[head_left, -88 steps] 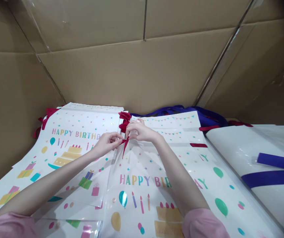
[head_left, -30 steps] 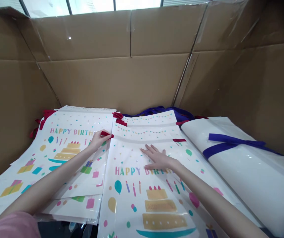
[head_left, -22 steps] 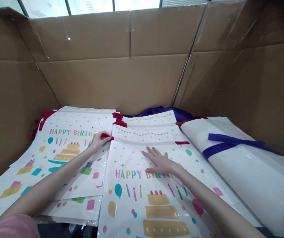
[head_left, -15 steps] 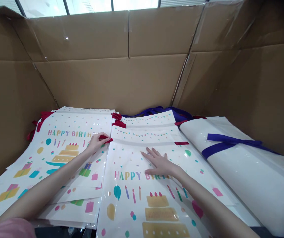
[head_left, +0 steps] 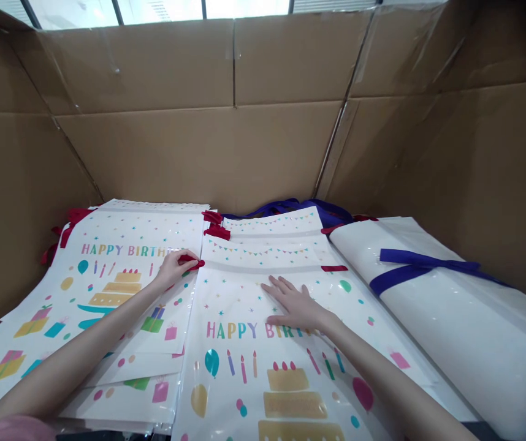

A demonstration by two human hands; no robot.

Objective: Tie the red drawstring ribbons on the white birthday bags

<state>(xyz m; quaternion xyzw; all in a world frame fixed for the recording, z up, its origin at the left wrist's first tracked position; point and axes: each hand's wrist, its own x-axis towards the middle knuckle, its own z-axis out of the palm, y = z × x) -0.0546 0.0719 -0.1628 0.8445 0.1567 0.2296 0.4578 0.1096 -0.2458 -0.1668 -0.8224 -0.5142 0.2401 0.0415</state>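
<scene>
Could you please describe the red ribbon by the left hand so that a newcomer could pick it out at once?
Below the cardboard wall, find the cake-printed white sheet under the spread right hand. Follow its left edge up to a short red ribbon. Unlike the other red ribbons, this one is pinched in the left hand.
</scene>
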